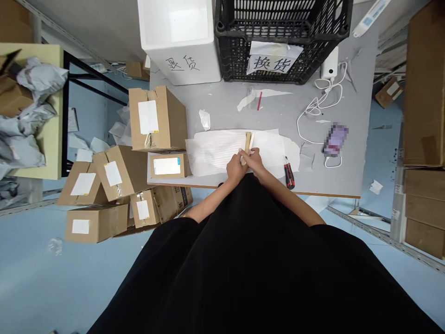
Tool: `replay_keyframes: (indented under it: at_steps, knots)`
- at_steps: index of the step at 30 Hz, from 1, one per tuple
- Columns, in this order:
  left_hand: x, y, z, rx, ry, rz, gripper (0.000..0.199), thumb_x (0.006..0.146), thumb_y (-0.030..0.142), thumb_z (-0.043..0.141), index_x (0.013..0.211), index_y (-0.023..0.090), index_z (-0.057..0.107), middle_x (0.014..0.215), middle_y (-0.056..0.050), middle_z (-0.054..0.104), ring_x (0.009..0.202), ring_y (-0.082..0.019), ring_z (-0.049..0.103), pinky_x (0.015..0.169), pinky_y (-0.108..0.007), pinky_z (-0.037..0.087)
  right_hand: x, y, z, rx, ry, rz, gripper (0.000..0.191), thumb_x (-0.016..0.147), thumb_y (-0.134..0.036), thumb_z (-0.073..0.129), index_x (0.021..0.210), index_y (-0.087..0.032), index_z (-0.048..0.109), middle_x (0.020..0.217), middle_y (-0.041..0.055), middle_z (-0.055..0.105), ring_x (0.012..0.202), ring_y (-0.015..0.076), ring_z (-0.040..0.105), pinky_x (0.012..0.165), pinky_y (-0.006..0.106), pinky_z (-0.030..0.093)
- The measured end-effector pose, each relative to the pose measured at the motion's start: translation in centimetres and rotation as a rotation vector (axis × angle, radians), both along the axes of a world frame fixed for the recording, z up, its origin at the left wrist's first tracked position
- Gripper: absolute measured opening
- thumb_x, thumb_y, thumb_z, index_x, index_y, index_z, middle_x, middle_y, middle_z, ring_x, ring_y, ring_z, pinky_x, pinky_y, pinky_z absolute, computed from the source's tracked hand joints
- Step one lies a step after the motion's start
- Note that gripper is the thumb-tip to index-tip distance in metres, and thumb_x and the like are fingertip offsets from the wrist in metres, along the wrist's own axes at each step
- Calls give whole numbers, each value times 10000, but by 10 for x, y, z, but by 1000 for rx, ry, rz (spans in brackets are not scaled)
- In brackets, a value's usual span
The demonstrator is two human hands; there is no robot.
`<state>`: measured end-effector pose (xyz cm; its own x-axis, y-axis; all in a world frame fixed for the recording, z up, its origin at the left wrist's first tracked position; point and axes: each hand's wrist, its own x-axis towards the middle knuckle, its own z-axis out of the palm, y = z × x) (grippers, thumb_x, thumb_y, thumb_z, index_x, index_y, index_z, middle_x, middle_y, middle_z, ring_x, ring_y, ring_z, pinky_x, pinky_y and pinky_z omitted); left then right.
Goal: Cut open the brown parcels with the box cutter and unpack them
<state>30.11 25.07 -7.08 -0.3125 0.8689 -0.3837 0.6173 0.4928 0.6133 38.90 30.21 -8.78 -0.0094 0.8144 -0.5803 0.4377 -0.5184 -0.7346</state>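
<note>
Both hands meet at the table's front edge, over a sheet of white foam wrap (215,153). Between them lies a narrow tan, stick-like piece (248,141) that points away from me; its exact kind is unclear. My left hand (236,168) is closed on its near end. My right hand (254,161) is closed there too, its fingers overlapping the left ones. Along the tan piece's right side runs a thin white strip (252,140). A red and black utility knife (289,174) rests right of my hands, on the edge of the wrap.
Cardboard boxes (177,118) stand at the table's left, with several more below. At the back are a white foam box (179,60) and a black crate (278,53). A phone (335,139) with a white cable (306,134) lies right. Plastic scraps (205,119) dot the table (222,104).
</note>
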Motion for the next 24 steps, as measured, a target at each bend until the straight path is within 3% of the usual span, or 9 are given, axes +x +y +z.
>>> replay_keyframes:
  at_steps: [4,9,13,15,19,24]
  knots:
    - [15,2,15,50,-25,-110,442,895,335,618,1302,177,553,1135,-141,624,1041,-303,614,870,-354,452,7,13,8,-86,192,-73,392,806,-513,682,1020,-244,494,960,46,680,938,215,673,805,327,562]
    - [10,2,2,60,-275,-252,422,892,310,617,1295,191,579,975,-77,662,941,-244,626,878,-327,465,29,19,-1,-189,421,-131,308,805,-470,661,913,-245,481,892,19,688,862,188,681,729,300,579]
    - [-14,1,-23,45,-151,24,321,908,280,578,1209,168,591,1114,-120,639,1082,-256,593,976,-352,437,45,22,-18,-253,529,-181,267,797,-380,678,931,-243,492,981,25,714,919,186,691,810,350,590]
    - [-31,0,-38,-43,-89,141,324,877,305,630,1166,163,593,1172,-140,618,1156,-270,567,1005,-360,422,50,25,-26,-301,514,-232,216,811,-315,661,934,-238,502,984,29,719,919,187,695,828,376,593]
    - [-54,-2,-60,-278,-243,159,173,837,320,682,945,190,644,985,-80,685,1028,-237,633,932,-312,452,56,29,-36,-327,394,-276,162,822,-242,636,940,-224,527,969,43,725,892,186,699,824,401,597]
    - [-50,1,-73,-322,-303,174,143,797,306,707,871,203,642,859,-39,699,929,-214,654,862,-293,476,55,26,-41,-278,184,-197,181,794,-240,665,939,-188,571,944,72,721,870,199,695,795,390,599]
